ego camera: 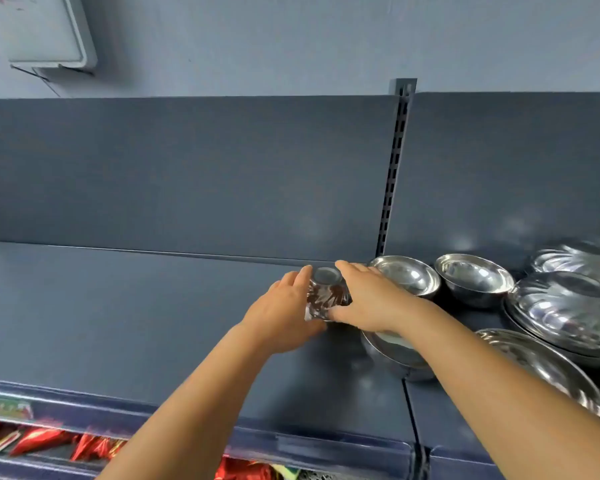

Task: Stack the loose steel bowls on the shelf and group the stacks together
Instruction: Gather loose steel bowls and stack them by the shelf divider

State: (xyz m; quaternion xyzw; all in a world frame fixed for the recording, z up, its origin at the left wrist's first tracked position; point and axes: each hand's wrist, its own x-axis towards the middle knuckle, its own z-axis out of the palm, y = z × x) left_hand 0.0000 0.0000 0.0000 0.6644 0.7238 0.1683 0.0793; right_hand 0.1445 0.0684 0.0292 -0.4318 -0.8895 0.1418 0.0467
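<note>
Gripping an upturned small steel bowl (326,289) between left hand (284,306) and right hand (371,299), mid-shelf (136,306). Judged partly done: fluted stack (565,313) formed at right, but 3 plain bowls (475,278) loose, grouping unfinished.

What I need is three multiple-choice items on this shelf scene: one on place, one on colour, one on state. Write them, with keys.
1. Where on the shelf do the upright bowls stand?
A) far left B) on the right C) in the middle
2. What colour is the shelf?
A) blue-grey B) red C) white
3. How is the small bowl held?
A) by no hand B) by one hand C) between both hands
Key: B, they sit beyond the right hand; A, deck and back panel are blue-grey; C, the left hand and right hand clasp its sides.
</note>
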